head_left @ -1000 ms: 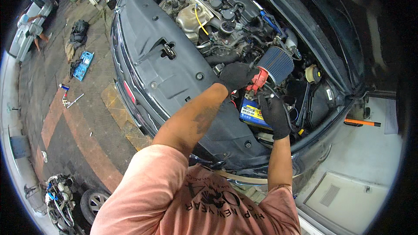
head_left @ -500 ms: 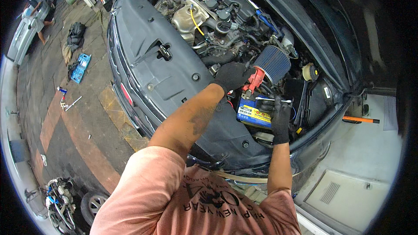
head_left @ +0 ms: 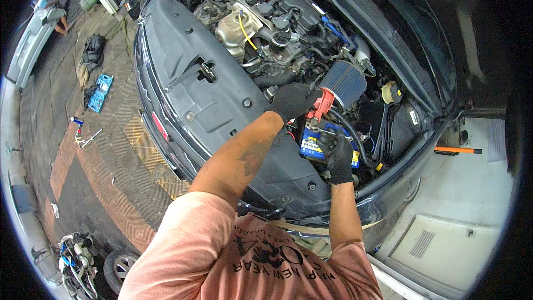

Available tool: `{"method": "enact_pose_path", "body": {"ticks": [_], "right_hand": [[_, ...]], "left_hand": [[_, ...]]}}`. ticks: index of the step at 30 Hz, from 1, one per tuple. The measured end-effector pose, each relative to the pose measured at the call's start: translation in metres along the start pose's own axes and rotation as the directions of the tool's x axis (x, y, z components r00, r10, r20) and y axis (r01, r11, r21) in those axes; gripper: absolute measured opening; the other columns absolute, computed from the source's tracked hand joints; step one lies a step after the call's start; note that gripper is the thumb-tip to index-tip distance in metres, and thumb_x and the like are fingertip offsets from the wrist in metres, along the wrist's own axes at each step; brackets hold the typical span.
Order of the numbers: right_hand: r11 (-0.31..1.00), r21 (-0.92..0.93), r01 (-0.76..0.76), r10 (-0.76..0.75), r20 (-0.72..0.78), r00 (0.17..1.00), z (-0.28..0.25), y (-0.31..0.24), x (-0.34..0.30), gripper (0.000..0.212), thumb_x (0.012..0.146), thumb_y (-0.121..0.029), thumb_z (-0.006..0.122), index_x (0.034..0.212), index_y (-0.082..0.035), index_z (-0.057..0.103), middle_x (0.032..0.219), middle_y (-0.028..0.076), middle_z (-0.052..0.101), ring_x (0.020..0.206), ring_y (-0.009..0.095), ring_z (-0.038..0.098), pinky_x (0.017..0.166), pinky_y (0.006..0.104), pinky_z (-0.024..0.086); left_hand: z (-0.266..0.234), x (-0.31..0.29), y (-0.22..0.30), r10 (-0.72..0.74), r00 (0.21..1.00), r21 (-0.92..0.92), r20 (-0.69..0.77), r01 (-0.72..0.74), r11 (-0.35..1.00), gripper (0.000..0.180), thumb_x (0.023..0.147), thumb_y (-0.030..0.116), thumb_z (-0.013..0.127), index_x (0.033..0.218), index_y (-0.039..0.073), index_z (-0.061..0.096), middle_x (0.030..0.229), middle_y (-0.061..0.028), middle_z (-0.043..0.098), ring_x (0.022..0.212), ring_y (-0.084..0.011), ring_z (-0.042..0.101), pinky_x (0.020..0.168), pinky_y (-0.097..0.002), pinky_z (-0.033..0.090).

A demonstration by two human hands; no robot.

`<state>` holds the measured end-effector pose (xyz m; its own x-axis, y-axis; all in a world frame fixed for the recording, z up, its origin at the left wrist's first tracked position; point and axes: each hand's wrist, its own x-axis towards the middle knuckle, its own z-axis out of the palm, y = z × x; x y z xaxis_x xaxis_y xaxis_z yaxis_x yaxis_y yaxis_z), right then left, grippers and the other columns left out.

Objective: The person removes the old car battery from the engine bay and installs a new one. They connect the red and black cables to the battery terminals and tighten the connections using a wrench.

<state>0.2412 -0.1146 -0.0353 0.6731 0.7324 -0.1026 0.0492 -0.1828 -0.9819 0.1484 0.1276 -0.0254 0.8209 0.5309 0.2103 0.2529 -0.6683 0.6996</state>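
In black gloves, both my hands are inside the open engine bay. My left hand (head_left: 291,101) is closed on the near edge of a red battery terminal cover (head_left: 320,104), tipped up against the air filter. Below it is a blue and yellow car battery (head_left: 312,145), partly hidden by my right hand (head_left: 336,156). That hand is closed around a slim silver wrench (head_left: 328,131), whose left end reaches the metal terminal clamp (head_left: 314,124) under the red cover. My fingers hide part of the wrench.
A blue pleated cone air filter (head_left: 344,83) sits just beyond the red cover. A thick black cable (head_left: 351,128) curves right of the battery. The black radiator cover (head_left: 222,97) lies left. On the floor are a blue tool case (head_left: 100,93) and loose tools (head_left: 81,136).
My right hand has moved left and slightly down, bringing the wrench from above the battery to the terminal clamp. My left hand stays at the red cover.
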Motion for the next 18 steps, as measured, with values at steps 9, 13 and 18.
{"method": "enact_pose_path", "body": {"ticks": [9,13,18], "right_hand": [[0.923,-0.220,0.317,-0.315,0.041,0.948,-0.011,0.018,-0.001,0.036,0.103,-0.026,0.066,0.127,0.001,0.062,0.107,0.023,0.072,0.103,0.035,0.072,0.085,0.0449,0.065],[0.967,0.250,-0.049,0.094,-0.170,0.981,0.011,-0.005,-0.005,0.032,0.107,-0.029,0.061,0.118,0.001,0.062,0.098,0.020,0.073,0.086,0.030,0.075,0.081,0.0461,0.068],[0.761,-0.495,0.420,-0.472,0.023,0.882,0.003,0.029,-0.011,0.033,0.108,-0.029,0.060,0.121,0.001,0.061,0.099,0.019,0.073,0.087,0.030,0.075,0.081,0.0476,0.068]], "left_hand": [[-0.003,-0.001,0.007,-0.041,0.999,-0.019,-0.015,0.041,0.999,0.061,0.102,0.056,0.050,0.096,0.002,0.076,0.093,-0.0251,0.074,0.088,-0.0448,0.072,0.084,-0.0554,0.056],[-0.009,-0.001,0.011,-0.062,0.998,0.025,0.022,0.062,0.998,0.061,0.105,0.054,0.050,0.091,-0.001,0.075,0.090,-0.0263,0.073,0.085,-0.0464,0.071,0.083,-0.0556,0.055],[-0.009,-0.001,0.011,-0.037,0.999,0.000,0.016,0.037,0.999,0.059,0.104,0.052,0.050,0.093,0.000,0.075,0.089,-0.0258,0.073,0.084,-0.0466,0.070,0.082,-0.0554,0.055]]}}
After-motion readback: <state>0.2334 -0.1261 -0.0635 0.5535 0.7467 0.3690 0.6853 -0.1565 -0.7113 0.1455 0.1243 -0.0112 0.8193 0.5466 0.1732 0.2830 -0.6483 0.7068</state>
